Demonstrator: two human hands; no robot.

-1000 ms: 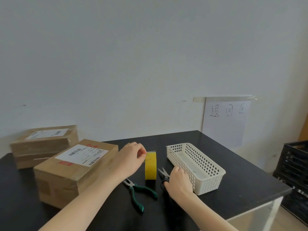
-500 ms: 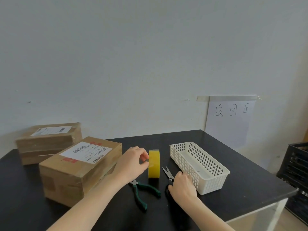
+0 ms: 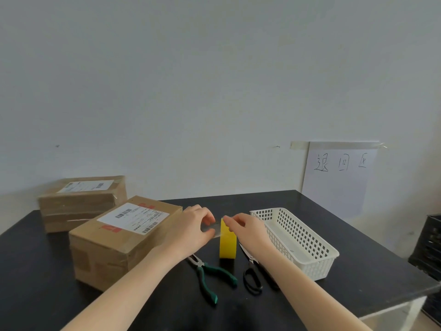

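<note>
Yellow tape roll [image 3: 228, 244] stands on edge on the table [image 3: 262, 199], just left of the white basket [image 3: 310, 266]; the right hand [image 3: 250, 231] pinches its top, likely to steady it — the left hand [image 3: 191, 231] has a fingertip grip on the clear loose end [image 3: 213, 229], held out away from the basket.

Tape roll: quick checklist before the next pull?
1. Tape roll stands on edge on the table: ok.
2. Right hand holds the roll at its top: ok.
3. Left hand pinches the tape end, drawn a short way off the roll: ok.
4. Scissors lie right of the roll, not in hand: ok.
5. Pliers lie apart from the roll: ok.
6. Seam on the near box ready for tape: cannot tell.
</note>
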